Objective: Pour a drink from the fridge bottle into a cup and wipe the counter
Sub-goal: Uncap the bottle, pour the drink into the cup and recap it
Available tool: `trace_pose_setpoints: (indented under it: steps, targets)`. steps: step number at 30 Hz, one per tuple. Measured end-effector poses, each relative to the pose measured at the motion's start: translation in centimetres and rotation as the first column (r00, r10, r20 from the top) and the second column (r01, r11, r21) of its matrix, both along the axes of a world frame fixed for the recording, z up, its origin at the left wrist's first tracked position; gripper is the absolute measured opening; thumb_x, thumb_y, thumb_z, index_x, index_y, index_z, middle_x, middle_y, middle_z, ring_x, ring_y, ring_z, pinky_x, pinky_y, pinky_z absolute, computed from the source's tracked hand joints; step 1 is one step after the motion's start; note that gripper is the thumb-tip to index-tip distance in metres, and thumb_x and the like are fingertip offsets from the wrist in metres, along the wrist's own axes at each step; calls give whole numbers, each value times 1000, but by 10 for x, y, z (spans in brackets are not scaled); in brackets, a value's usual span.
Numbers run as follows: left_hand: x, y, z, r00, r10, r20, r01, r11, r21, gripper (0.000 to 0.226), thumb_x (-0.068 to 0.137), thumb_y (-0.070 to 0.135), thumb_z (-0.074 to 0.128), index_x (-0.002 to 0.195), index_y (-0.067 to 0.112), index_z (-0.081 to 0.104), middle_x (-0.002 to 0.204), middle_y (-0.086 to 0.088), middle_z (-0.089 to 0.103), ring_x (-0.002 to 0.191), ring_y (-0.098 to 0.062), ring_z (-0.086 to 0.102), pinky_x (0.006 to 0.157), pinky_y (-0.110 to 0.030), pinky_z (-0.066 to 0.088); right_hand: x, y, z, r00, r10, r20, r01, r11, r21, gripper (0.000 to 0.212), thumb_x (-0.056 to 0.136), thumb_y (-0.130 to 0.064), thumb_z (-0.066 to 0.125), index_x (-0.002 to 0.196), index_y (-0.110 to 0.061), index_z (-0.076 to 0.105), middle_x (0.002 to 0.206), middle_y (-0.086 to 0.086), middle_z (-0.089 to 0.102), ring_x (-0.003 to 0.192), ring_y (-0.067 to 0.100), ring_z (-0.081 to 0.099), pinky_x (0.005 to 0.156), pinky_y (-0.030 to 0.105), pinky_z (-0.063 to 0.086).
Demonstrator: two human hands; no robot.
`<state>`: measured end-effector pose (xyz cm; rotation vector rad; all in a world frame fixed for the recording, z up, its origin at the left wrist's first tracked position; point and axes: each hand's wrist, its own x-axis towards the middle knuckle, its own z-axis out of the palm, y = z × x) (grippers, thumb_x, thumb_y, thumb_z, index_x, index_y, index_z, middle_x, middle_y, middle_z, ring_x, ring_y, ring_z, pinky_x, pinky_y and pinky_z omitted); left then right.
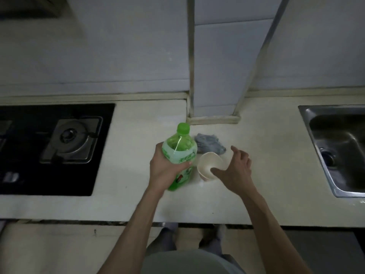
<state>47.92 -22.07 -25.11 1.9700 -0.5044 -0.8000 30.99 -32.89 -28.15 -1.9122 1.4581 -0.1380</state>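
A green plastic bottle (180,153) with a green cap on and a white-green label stands on the pale counter (138,194). My left hand (166,169) grips it around the label. Just right of it stands a white paper cup (210,164), which looks empty inside. My right hand (235,169) is spread beside the cup with its thumb at the near rim and its fingers relaxed; it does not grip the cup. A crumpled grey-blue cloth (208,144) lies on the counter behind the cup.
A black gas hob (53,147) with a burner fills the counter's left part. A steel sink (339,147) is set in at the right. A tiled column (213,107) juts onto the counter behind the cloth. The counter's front edge runs below my forearms.
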Motion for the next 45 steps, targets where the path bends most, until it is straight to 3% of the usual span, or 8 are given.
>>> trace_pose_setpoints:
  steps: [3, 6, 11, 19, 30, 37, 41, 45]
  targets:
    - [-14, 2, 8, 999, 47, 25, -47, 999, -6, 78, 57, 24, 95, 119, 34, 49, 105, 20, 62, 94, 11, 57, 73, -14, 50, 7, -15, 27, 980, 50, 194, -31, 994, -102, 59, 81, -31, 72, 133, -14, 50, 129, 7, 50, 121, 28, 46, 102, 44, 40]
    - [-27, 11, 10, 996, 76, 53, -76, 997, 7, 77, 57, 24, 94, 119, 34, 49, 106, 19, 64, 94, 7, 60, 74, -17, 51, 21, -17, 54, 932, 74, 354, -43, 995, -94, 22, 89, -38, 61, 94, -18, 66, 84, -6, 69, 85, 18, 66, 74, 33, 49]
    - [-40, 29, 9, 994, 79, 75, -83, 995, 51, 73, 58, 22, 94, 114, 35, 48, 101, 21, 63, 93, 8, 59, 69, -13, 47, 50, -5, 83, 941, 315, 126, -283, 934, -220, 59, 85, -73, 37, 73, -20, 61, 67, -4, 65, 72, 19, 57, 66, 32, 43]
    - [-26, 59, 19, 984, -88, 153, 73, 992, 100, 75, 58, 29, 93, 118, 31, 48, 102, 20, 60, 89, 4, 57, 69, -14, 44, 78, 15, 99, 870, 431, -240, -492, 792, -362, 71, 85, -77, 33, 52, -14, 43, 56, 1, 50, 61, 23, 56, 62, 30, 44]
    - [2, 99, 12, 978, -177, 109, 184, 982, -53, 118, 50, 52, 89, 145, 44, 19, 142, 14, 47, 127, -11, 50, 102, -41, 48, 116, 47, 135, 818, 452, -355, -573, 594, -564, 55, 91, -41, 44, 46, -13, 32, 43, -2, 28, 39, 14, 27, 49, 21, 24]
    - [-4, 104, 11, 970, -180, 165, 207, 965, -161, 98, 61, 36, 92, 139, 42, 32, 129, 20, 55, 112, -4, 55, 91, -29, 48, 113, 51, 147, 812, 423, -403, -584, 589, -558, 52, 90, -37, 45, 47, -14, 29, 45, -2, 23, 41, 15, 23, 49, 21, 21]
    - [1, 119, 26, 977, -176, 124, 196, 966, -171, 89, 58, 36, 92, 123, 61, 36, 118, 26, 62, 106, 4, 60, 89, -33, 55, 110, 56, 151, 810, 462, -363, -581, 545, -604, 54, 90, -36, 46, 45, -12, 27, 43, 0, 22, 41, 16, 23, 48, 22, 20]
    - [5, 133, 47, 971, -201, 127, 221, 960, -169, 90, 57, 27, 95, 127, 48, 43, 113, 26, 65, 102, 9, 62, 85, -27, 56, 103, 61, 158, 813, 532, -238, -544, 547, -636, 54, 85, -39, 42, 43, -12, 23, 39, -2, 17, 39, 17, 21, 47, 24, 17]
